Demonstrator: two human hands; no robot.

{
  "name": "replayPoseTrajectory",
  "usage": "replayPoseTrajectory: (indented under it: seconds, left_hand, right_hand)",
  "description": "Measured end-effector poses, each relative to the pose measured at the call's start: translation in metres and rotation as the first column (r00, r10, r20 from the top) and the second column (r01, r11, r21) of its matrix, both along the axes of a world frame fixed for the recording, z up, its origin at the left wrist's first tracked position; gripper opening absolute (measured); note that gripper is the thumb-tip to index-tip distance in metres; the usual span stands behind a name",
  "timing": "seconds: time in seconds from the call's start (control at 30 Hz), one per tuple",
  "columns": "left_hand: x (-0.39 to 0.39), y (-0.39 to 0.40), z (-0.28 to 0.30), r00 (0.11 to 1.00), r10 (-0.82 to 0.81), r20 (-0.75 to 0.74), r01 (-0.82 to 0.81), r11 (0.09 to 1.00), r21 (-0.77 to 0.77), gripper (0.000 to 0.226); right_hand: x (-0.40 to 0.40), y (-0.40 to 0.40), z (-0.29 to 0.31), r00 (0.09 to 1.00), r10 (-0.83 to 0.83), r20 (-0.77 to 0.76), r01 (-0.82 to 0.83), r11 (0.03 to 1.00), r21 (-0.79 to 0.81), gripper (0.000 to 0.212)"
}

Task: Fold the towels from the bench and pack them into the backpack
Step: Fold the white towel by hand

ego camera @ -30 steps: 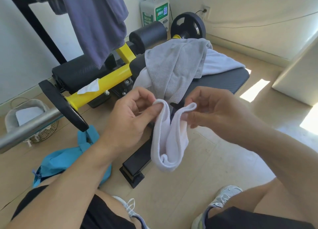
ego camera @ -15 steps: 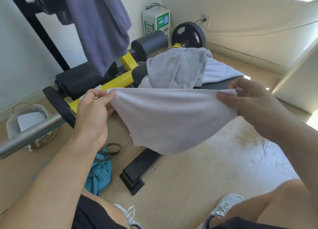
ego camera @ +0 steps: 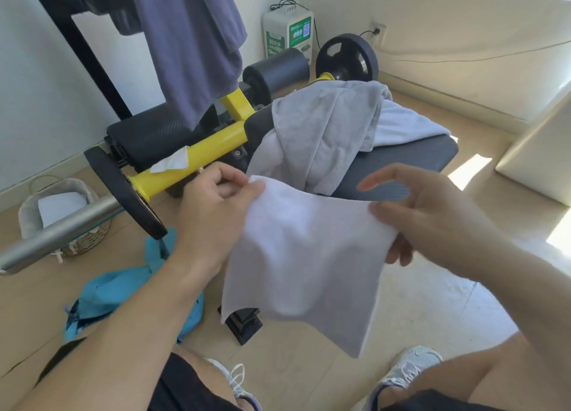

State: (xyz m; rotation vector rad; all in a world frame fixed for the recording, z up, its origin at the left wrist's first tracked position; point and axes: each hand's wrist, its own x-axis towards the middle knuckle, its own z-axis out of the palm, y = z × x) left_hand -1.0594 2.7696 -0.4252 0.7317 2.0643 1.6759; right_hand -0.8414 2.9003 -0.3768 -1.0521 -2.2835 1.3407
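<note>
Hanging between both hands, a white towel (ego camera: 304,262) is drooping over the floor; the left hand (ego camera: 213,206) is pinching its upper left corner while the right hand (ego camera: 432,216) is pinching its right edge. Lying at near left is a blue backpack (ego camera: 123,296). Farther off, a grey towel (ego camera: 327,132) is draping over the bench (ego camera: 411,160).

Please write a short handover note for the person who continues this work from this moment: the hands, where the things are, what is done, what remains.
Left hand pinches the top left corner of the white towel. Right hand holds its right edge, index finger extended. The towel hangs in the air between them, not yet folded.
Grey towel and one more pale towel lie crumpled on the bench.
Blue backpack is on the floor at the left; no towel is visible in it.
Left: fold all three, pack them.
</note>
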Motion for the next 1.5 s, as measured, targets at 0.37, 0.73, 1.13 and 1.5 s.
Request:
replayPoseTrajectory:
  seconds: [0.37,0.73,1.13,1.5]
  left_hand:
    - [0.042,-0.002,-0.002,0.935,-0.354,0.007,0.354,0.935,0.006,0.021]
    - [0.046,-0.003,0.003,0.854,-0.497,0.153,0.491,0.868,0.079,0.033]
    - [0.036,0.002,-0.001,0.864,-0.468,0.184,0.451,0.883,0.128,0.027]
    - [0.009,0.004,-0.005,0.939,-0.327,-0.102,0.320,0.944,-0.083,0.012]
  right_hand:
    - [-0.015,-0.028,-0.019,0.983,0.182,0.035,-0.184,0.929,0.321,0.009]
    - [-0.016,-0.021,-0.014,0.997,0.075,-0.017,-0.062,0.920,0.387,0.034]
    - [-0.001,0.007,-0.010,0.897,0.263,0.355,-0.406,0.807,0.429,0.042]
    - [0.004,0.013,-0.005,0.987,0.068,0.143,-0.120,0.909,0.399,0.044]
